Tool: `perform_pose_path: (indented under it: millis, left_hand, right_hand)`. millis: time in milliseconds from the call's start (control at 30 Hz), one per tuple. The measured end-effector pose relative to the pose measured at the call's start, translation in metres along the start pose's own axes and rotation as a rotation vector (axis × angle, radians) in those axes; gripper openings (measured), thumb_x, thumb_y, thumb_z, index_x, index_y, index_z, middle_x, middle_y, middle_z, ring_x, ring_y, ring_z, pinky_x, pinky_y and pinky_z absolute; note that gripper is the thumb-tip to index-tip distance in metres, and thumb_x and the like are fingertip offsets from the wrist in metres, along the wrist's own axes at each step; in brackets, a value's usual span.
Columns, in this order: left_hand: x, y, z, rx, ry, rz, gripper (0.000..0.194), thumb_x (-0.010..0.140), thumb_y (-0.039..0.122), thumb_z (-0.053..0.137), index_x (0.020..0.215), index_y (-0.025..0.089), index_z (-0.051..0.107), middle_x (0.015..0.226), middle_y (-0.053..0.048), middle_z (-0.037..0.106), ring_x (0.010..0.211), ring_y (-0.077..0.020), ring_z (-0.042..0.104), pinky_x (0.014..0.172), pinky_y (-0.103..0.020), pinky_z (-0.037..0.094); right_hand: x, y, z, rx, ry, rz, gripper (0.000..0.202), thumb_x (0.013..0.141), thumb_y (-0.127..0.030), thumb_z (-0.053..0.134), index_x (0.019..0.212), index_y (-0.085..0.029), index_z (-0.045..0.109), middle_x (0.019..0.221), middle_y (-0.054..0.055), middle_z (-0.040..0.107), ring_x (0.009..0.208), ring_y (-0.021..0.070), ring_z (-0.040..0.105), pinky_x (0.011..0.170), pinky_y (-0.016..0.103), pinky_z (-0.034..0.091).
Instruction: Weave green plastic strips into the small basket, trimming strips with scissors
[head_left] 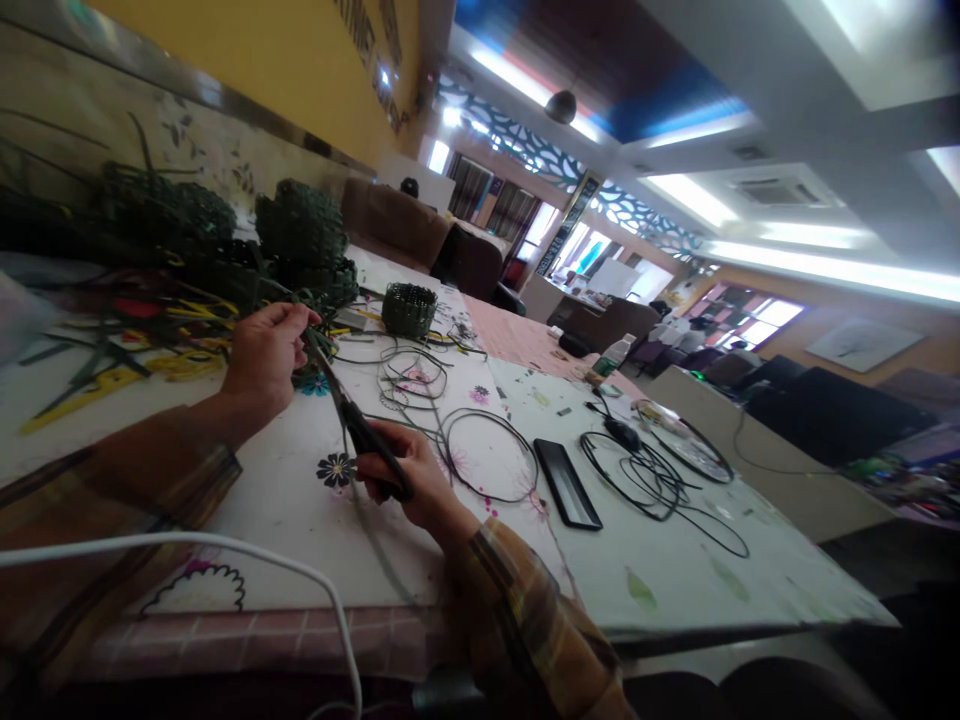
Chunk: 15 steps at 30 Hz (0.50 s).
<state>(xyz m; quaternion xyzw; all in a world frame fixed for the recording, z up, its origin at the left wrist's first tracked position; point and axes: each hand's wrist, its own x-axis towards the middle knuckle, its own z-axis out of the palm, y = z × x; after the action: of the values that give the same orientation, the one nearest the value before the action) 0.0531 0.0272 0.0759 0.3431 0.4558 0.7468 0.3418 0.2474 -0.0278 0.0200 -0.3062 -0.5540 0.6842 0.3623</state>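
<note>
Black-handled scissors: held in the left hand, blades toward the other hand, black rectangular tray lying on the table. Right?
Wrong hand: the head view shows the black-handled scissors in the right hand, not the left hand. The blades do point toward the other hand, and the black rectangular tray does lie on the table.

It looked like an open office with a craft workspace: woven baskets [409, 312] and coiled cords [538, 465] lay on the table [795, 580], brown seating [390, 225] stood beyond it, strip lights [840, 270] glowed above.
</note>
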Motion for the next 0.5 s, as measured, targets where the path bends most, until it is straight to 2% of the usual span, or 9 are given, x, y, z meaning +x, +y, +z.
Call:
perform_pose_path:
  millis: [100,200,500]
  left_hand:
    - [-0.0036,-0.0001,0.0018,0.003,-0.047,-0.025,0.015,0.084,0.023,0.062,0.071,0.016,0.059,0.047,0.008,0.027,0.041,-0.0072,0.022,0.038,-0.018,0.017]
    - [-0.0062,0.0000,0.0027,0.012,-0.078,-0.030,0.015,0.082,0.024,0.063,0.070,0.017,0.058,0.048,0.008,0.029,0.041,-0.0071,0.023,0.038,-0.019,0.017]
    - [-0.0018,0.0029,-0.0055,0.207,-0.043,0.028,0.021,0.074,0.033,0.067,0.075,0.013,0.072,0.047,0.006,0.035,0.045,-0.0090,0.029,0.041,-0.022,0.020]
  right_hand:
    - [-0.0005,-0.0021,-0.0015,0.021,-0.029,-0.044,0.036,0.066,-0.024,0.078,0.099,-0.016,0.068,0.058,-0.008,0.057,0.041,0.0050,0.042,0.038,0.018,0.031]
    - [-0.0021,-0.0052,-0.0024,-0.020,-0.054,-0.075,0.020,0.070,-0.024,0.075,0.085,-0.017,0.065,0.055,-0.008,0.054,0.042,0.0054,0.042,0.040,0.019,0.031]
    - [0.0027,0.0039,-0.0043,0.050,0.031,-0.069,0.037,0.064,-0.029,0.081,0.095,-0.018,0.066,0.059,-0.008,0.058,0.041,0.0055,0.041,0.038,0.020,0.031]
